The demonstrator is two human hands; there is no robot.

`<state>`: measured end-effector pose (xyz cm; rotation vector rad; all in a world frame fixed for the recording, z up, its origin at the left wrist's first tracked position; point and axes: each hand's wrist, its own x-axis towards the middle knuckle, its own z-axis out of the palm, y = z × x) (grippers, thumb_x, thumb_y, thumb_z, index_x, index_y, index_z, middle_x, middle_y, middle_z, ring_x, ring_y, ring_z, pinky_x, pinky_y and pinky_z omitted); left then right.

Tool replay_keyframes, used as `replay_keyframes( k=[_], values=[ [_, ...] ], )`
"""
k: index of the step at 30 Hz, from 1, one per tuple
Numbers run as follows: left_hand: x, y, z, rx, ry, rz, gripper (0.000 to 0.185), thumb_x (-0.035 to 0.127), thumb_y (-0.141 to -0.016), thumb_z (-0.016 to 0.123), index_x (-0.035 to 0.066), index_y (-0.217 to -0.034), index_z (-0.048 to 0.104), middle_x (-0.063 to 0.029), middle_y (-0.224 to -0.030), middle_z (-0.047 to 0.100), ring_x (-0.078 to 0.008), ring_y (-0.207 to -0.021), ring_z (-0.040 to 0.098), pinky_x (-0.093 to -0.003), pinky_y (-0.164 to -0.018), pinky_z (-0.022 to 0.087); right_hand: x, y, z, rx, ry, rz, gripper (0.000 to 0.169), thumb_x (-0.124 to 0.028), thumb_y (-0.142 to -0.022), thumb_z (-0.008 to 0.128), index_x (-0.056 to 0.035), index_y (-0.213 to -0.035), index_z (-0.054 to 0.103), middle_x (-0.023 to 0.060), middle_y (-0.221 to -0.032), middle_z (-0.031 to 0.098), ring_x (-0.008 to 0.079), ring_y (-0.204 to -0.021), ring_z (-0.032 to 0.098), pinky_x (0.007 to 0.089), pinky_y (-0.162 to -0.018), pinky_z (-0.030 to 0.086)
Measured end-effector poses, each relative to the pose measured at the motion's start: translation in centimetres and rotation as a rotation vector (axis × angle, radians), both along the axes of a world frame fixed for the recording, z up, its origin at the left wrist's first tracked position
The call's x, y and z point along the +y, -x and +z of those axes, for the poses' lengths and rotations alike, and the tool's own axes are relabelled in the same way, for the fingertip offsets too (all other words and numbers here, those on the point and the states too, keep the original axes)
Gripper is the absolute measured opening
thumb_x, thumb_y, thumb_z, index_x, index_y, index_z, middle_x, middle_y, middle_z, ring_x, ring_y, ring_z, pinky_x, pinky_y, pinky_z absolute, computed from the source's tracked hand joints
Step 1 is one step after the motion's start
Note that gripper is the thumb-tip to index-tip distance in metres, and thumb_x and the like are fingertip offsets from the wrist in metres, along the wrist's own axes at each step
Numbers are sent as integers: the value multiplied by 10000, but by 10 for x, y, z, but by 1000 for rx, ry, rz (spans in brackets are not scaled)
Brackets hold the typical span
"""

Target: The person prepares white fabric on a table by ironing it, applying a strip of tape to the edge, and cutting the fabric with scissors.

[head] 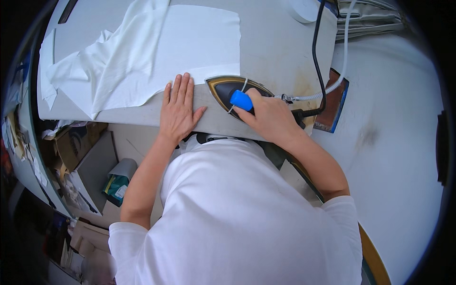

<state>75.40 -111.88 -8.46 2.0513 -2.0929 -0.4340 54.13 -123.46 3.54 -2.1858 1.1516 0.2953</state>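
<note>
White fabric [199, 42] lies on the padded ironing table [278, 46], flat at its right part and bunched in folds to the left. My left hand [179, 108] rests palm down at the fabric's lower edge, fingers nearly together and thumb out, gripping nothing. My right hand [272, 114] is closed around the handle of a steam iron [222, 94], which has a blue part on top. The iron's tip points left, close to the fabric's lower right corner. Its soleplate is hidden. A black cable and a pale hose [313, 97] run from the iron's rear.
A brown rest pad with a blue edge [335, 103] lies right of the iron. Behind it are a round white object [302, 9] and folded grey cloth [370, 19]. A cardboard box [73, 146] and a bin [123, 169] stand below left. A white surface [395, 149] extends right.
</note>
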Motion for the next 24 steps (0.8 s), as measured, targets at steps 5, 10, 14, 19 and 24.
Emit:
replay_keyframes(
  k=[5, 10, 14, 19, 24],
  values=[
    [6, -7, -4, 69, 23, 115, 727, 372, -954, 544, -39, -1507, 313, -174, -1599, 286, -331, -1502, 217, -475, -1223, 156, 5, -29, -9, -24, 21, 89, 349, -354, -916, 662, -28, -935, 539, 192, -670, 650, 383, -632, 667, 470, -569, 521],
    [28, -17, -3, -29, -36, 181, 698, 348, -959, 535, -37, -1503, 326, -174, -1601, 285, -333, -1503, 212, -482, -1225, 140, 1, -65, -10, -101, 18, 69, 387, -334, -922, 655, 33, -935, 535, 194, -677, 662, 394, -633, 671, 478, -592, 539],
    [23, -12, 0, -11, 0, 202, 702, 344, -958, 538, -39, -1504, 318, -178, -1599, 286, -333, -1500, 220, -494, -1223, 141, -5, -60, -14, -49, 84, -64, 391, -364, -931, 633, 19, -919, 556, 233, -730, 675, 400, -703, 693, 493, -635, 554],
    [-12, 12, 5, 58, 10, 71, 742, 382, -948, 558, -36, -1508, 308, -178, -1598, 286, -329, -1496, 232, -492, -1222, 149, -27, 29, -7, -1, 155, -428, 455, -422, -937, 613, 27, -1008, 612, 286, -834, 673, 481, -808, 651, 524, -705, 509],
    [-78, 42, -11, 66, 106, -72, 798, 467, -942, 551, -30, -1514, 299, -168, -1600, 284, -320, -1496, 228, -470, -1225, 154, -43, 152, 2, 48, 93, -976, 487, -468, -926, 654, 16, -967, 641, 131, -661, 628, 228, -544, 630, 361, -509, 485]
  ],
)
